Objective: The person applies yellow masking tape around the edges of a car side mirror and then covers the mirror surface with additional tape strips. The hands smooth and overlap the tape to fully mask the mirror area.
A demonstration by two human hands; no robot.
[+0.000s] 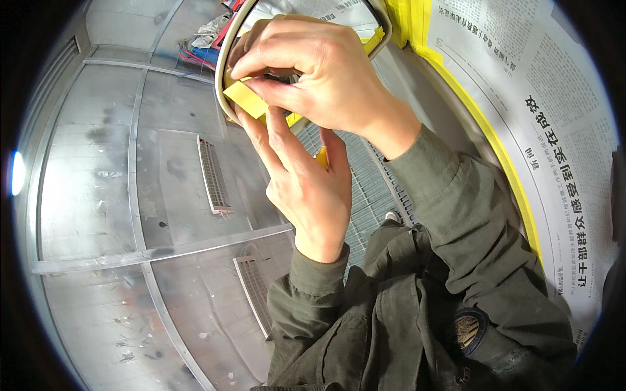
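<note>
A car side mirror (345,14) with a pale rim is at the top centre, its glass reflecting newsprint. My right hand (326,75) reaches across it, fingers curled and pinching a strip of yellow masking tape (246,99) at the mirror's lower left edge. From below, my left hand (312,195) meets the same strip with its index and middle fingertips. A bit of yellow (321,156) shows between my left thumb and fingers; the rest of it is hidden. More yellow tape (374,40) lies on the mirror's right edge.
Newspaper sheets (521,85), edged with yellow tape, cover the car's body on the right. Metal wall panels (91,215) with grilled fixtures (214,174) stand on the left. Floor grating (365,195) shows below the mirror. Cloth and red and blue items (207,45) are at the upper left.
</note>
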